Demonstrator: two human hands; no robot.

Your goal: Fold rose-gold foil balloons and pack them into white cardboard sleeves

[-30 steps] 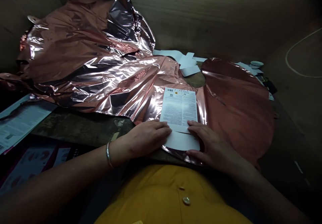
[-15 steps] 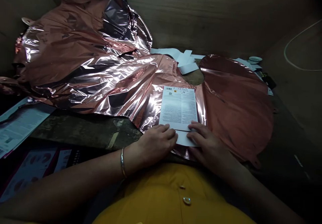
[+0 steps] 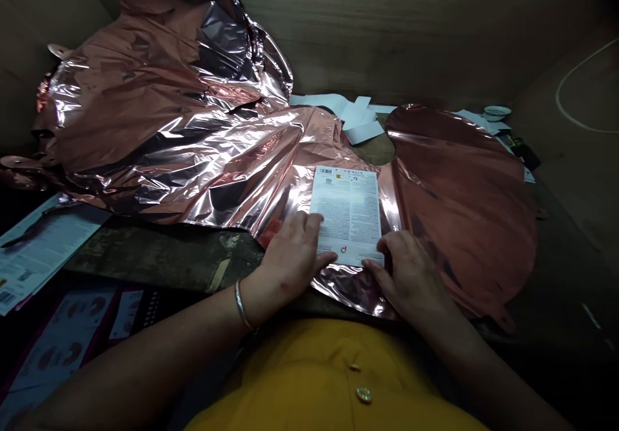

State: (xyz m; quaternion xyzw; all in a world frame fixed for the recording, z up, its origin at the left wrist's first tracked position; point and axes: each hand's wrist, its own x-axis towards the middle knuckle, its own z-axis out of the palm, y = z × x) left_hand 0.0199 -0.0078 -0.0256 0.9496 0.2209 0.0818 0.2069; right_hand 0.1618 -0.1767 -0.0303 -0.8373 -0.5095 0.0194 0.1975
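Observation:
A white printed label (image 3: 347, 213) lies flat on a rose-gold foil balloon (image 3: 454, 199) spread over the table. My left hand (image 3: 290, 257) rests on the label's left edge, fingers stretched flat and thumb at its lower edge. My right hand (image 3: 411, 273) presses its lower right corner with the fingertips, fingers slightly curled. Neither hand holds anything. A metal bangle (image 3: 242, 305) is on my left wrist.
A crumpled heap of rose-gold foil (image 3: 159, 115) fills the left and back. White paper slips (image 3: 358, 118) lie behind the balloon. Printed leaflets (image 3: 33, 244) and pink cards (image 3: 62, 347) sit at the left. A small white dish (image 3: 497, 112) stands far right. Walls enclose the table.
The blank white strip below the label has gone from view. Both hands slid up onto the label's lower edge, the left hand further up its left side.

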